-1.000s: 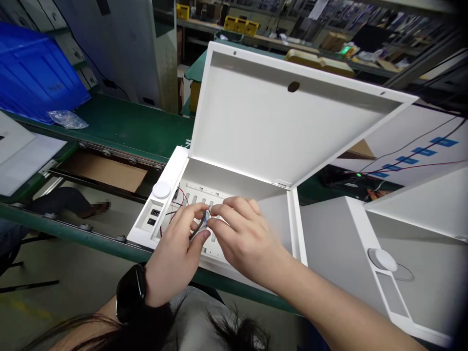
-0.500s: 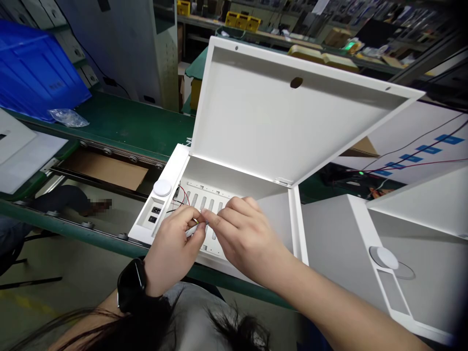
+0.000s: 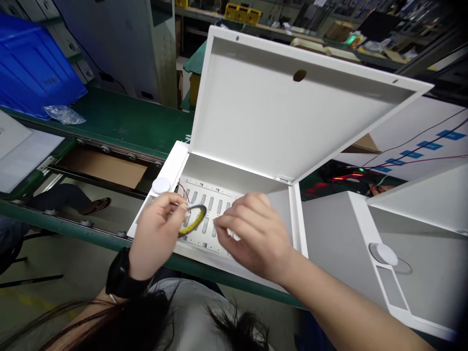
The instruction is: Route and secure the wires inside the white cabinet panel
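Observation:
My left hand [image 3: 157, 234] pinches a thin ring-shaped roll of tape [image 3: 198, 222], yellow inside with a dark edge, above an open white metal box [image 3: 300, 219]. My right hand [image 3: 254, 234] hovers over the box, a small gap from the roll. Its fingers are curled, with thumb and forefinger close together; whatever is between the tips is too blurred to make out. Inside the box lies a slotted white plate [image 3: 204, 225], with a red wire [image 3: 185, 190] at its left. A round white knob-like disc [image 3: 161, 185] sits on the box's left ledge. The box's lid [image 3: 278, 112] stands raised.
A second white box [image 3: 332, 234] stands at the right. Along the green conveyor [image 3: 135, 116] are a blue bin [image 3: 32, 63] and a clear plastic bag [image 3: 65, 114]. Cardboard [image 3: 106, 168] lies in the conveyor gap. Another person's foot [image 3: 95, 205] shows below at the left.
My hands have parted: the left moved left and down, turning the roll so its yellow inside shows. The right drew slightly away. A red glow now shows behind the second box.

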Demonstrator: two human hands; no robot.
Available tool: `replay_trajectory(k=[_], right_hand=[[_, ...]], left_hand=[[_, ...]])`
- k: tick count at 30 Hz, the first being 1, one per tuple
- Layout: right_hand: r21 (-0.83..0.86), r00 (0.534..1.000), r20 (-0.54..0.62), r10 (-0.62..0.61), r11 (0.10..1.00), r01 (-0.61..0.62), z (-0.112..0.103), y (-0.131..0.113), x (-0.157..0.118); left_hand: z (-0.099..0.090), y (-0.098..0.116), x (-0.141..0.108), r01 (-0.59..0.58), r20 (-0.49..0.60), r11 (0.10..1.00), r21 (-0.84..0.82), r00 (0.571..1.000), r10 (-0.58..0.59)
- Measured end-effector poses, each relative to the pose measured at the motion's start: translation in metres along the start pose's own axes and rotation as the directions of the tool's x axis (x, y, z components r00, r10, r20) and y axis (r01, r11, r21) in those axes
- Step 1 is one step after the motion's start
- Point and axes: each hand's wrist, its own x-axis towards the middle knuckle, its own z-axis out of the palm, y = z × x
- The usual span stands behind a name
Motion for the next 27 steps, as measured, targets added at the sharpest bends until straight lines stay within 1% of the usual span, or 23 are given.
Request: replay_trajectory(k=[1, 2, 3, 4, 5, 6, 7, 8, 9, 10, 11, 12, 13, 15, 17, 20, 23, 25, 27], right_hand=[[0.085, 0.99, -0.032, 0.138, 0.987, -0.135, 0.005, 0.01, -0.002], [0.174, 0.953, -0.036, 0.301, 0.941, -0.291, 0.013, 0.024, -0.006], [0.253, 0.881, -0.005, 0.474, 0.853, -0.457, 0.024, 0.04, -0.011], [0.311, 0.766, 0.046, 0.641, 0.72, -0.621, 0.037, 0.057, -0.018], [0.326, 0.633, 0.161, 0.757, 0.565, -0.758, 0.053, 0.075, -0.026], [0.291, 0.5, 0.285, 0.818, 0.423, -0.858, 0.069, 0.093, -0.035], [0.231, 0.398, 0.395, 0.828, 0.33, -0.915, 0.085, 0.109, -0.045], [0.148, 0.3, 0.457, 0.837, 0.261, -0.954, 0.101, 0.123, -0.054], [0.066, 0.224, 0.478, 0.849, 0.22, -0.973, 0.116, 0.135, -0.064], [-0.01, 0.162, 0.47, 0.868, 0.189, -0.982, 0.129, 0.144, -0.072], [-0.055, 0.11, 0.47, 0.876, 0.153, -0.987, 0.141, 0.151, -0.08], [-0.073, 0.067, 0.467, 0.881, 0.114, -0.991, 0.151, 0.156, -0.086], [-0.076, 0.033, 0.466, 0.884, 0.077, -0.994, 0.159, 0.159, -0.091], [-0.061, -0.013, 0.468, 0.884, 0.017, -0.998, 0.172, 0.164, -0.098], [-0.061, -0.04, 0.47, 0.882, -0.013, -0.998, 0.181, 0.166, -0.104], [-0.066, -0.06, 0.493, 0.868, -0.031, -0.997, 0.188, 0.166, -0.112], [-0.069, -0.052, 0.521, 0.852, -0.019, -0.997, 0.189, 0.167, -0.118], [-0.067, -0.025, 0.531, 0.847, 0.012, -0.998, 0.187, 0.171, -0.117], [-0.062, 0.016, 0.525, 0.851, 0.057, -0.996, 0.183, 0.176, -0.114]], left_hand=[[-0.004, -0.002, 0.002, 0.039, -0.031, 0.996, -0.078, 0.999, -0.041], [-0.008, -0.003, 0.003, 0.054, -0.041, 0.987, -0.149, 0.997, -0.061], [-0.012, -0.004, 0.002, 0.052, -0.036, 0.977, -0.206, 0.997, -0.061], [-0.016, -0.005, 0.001, 0.042, -0.027, 0.968, -0.247, 0.998, -0.05], [-0.019, -0.006, -0.001, 0.034, -0.022, 0.962, -0.271, 0.999, -0.041], [-0.021, -0.006, -0.004, 0.032, -0.02, 0.958, -0.286, 0.999, -0.039], [-0.023, -0.005, -0.008, 0.031, -0.023, 0.954, -0.299, 0.999, -0.039], [-0.026, -0.005, -0.011, 0.029, -0.024, 0.949, -0.314, 0.999, -0.038], [-0.028, -0.004, -0.015, 0.032, -0.024, 0.945, -0.327, 0.999, -0.042], [-0.031, -0.003, -0.018, 0.03, -0.032, 0.941, -0.336, 0.999, -0.043], [-0.034, -0.003, -0.02, 0.027, -0.047, 0.939, -0.343, 0.998, -0.046], [-0.037, -0.003, -0.022, 0.024, -0.06, 0.937, -0.348, 0.997, -0.048], [-0.04, -0.003, -0.024, 0.021, -0.073, 0.936, -0.352, 0.996, -0.05], [-0.046, -0.005, -0.026, 0.019, -0.089, 0.932, -0.361, 0.995, -0.055], [-0.05, -0.007, -0.028, 0.014, -0.105, 0.931, -0.364, 0.993, -0.056], [-0.053, -0.011, -0.031, 0.01, -0.123, 0.931, -0.366, 0.991, -0.059], [-0.054, -0.012, -0.033, 0.031, -0.111, 0.925, -0.379, 0.991, -0.078], [-0.054, -0.012, -0.033, 0.053, -0.106, 0.921, -0.387, 0.989, -0.101], [-0.053, -0.012, -0.033, 0.065, -0.104, 0.918, -0.392, 0.988, -0.114]])
